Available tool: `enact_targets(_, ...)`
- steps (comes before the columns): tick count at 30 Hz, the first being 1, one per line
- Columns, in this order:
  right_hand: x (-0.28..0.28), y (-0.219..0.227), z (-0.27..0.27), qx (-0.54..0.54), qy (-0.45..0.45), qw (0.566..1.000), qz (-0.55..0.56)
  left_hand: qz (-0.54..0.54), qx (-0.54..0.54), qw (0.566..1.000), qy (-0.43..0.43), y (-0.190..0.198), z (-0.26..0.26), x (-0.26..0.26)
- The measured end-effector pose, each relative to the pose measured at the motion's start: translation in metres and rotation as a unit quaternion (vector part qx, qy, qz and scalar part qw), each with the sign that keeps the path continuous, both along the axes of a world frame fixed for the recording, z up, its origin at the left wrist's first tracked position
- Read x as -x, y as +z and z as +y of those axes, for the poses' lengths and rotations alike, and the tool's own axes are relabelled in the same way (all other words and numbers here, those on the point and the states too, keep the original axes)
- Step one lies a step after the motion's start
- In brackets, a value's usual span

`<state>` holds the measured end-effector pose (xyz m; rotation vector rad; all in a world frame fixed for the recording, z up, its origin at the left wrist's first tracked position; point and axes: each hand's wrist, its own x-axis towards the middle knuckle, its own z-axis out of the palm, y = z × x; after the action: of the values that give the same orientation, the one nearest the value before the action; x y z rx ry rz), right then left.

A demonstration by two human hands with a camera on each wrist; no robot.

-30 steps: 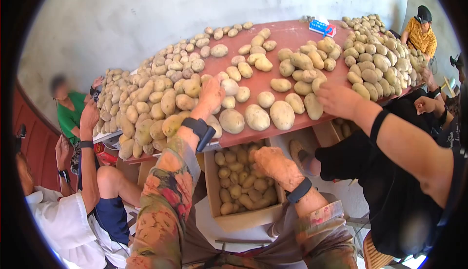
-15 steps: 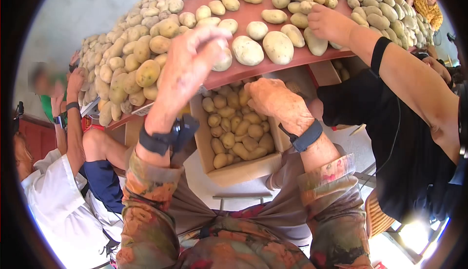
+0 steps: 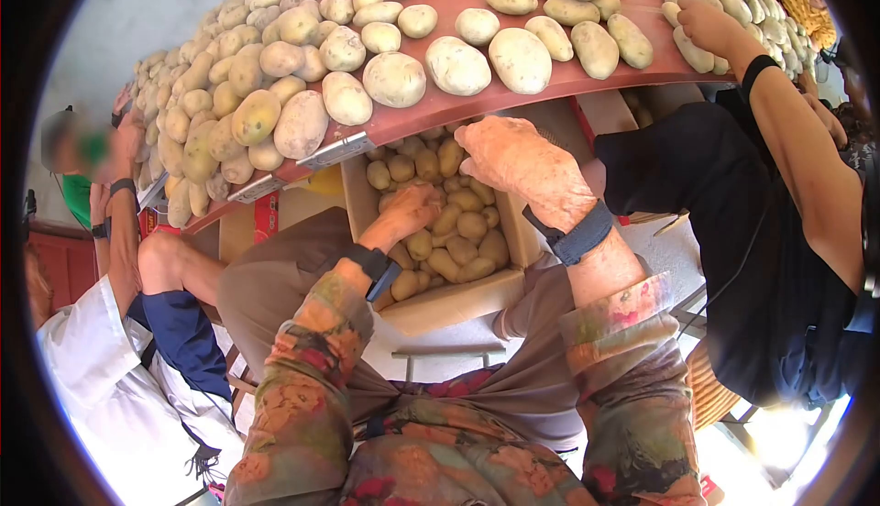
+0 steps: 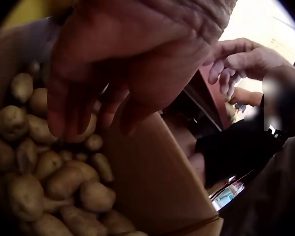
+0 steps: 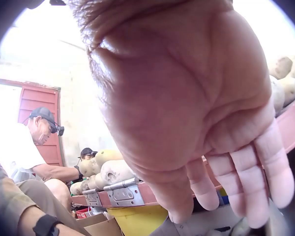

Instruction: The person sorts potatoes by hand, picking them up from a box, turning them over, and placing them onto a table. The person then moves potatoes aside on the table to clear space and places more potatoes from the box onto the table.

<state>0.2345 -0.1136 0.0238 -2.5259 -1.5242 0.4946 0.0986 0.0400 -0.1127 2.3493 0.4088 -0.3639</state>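
An open cardboard box (image 3: 449, 300) full of small potatoes (image 3: 458, 226) stands below the edge of a red table (image 3: 486, 101) covered with bigger potatoes (image 3: 394, 78). My left hand (image 3: 408, 208) reaches down into the box. In the left wrist view, the left hand (image 4: 93, 113) hangs with its fingers straight just above the boxed potatoes (image 4: 49, 177), gripping nothing I can see, beside the box wall (image 4: 152, 167). My right hand (image 3: 513, 153) hovers over the far side of the box, under the table edge. The right wrist view shows the right hand (image 5: 206, 187) palm out, fingers straight and empty.
On the right, a person in black (image 3: 733, 231) reaches an arm (image 3: 779, 112) onto the table. Another person in white (image 3: 101, 387) sits close at the left. A metal hinge (image 3: 339, 150) sticks out from the table edge. A yellow bin (image 5: 132, 216) stands under the table.
My left hand left the table top, lifted past the edge and came down into the box. My right hand stayed over the box. My view tilted downward.
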Motion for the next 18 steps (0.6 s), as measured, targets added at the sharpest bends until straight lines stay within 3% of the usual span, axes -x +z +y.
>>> enact_targets(5,0.0,0.004,0.002,0.011,-0.004,1.0,0.003,0.056,-0.038,0.998,-0.016,-0.055,-0.008,-0.012)
enact_targets(8,0.0,-0.003,0.004,0.009,0.009,1.0,-0.007,0.104,-0.05,0.99,-0.081,-0.107,-0.001,-0.021)
enact_targets(10,-0.001,-0.012,0.005,0.004,0.014,1.0,-0.008,0.045,-0.036,0.992,-0.114,-0.121,-0.013,-0.017)
enact_targets(13,0.002,-0.017,0.005,-0.041,0.022,0.999,-0.029,-0.066,-0.041,0.985,-0.156,-0.12,-0.031,-0.026)
enact_targets(18,0.008,-0.012,0.008,-0.042,0.024,0.999,-0.015,0.073,0.023,0.991,-0.112,-0.106,-0.03,-0.037)
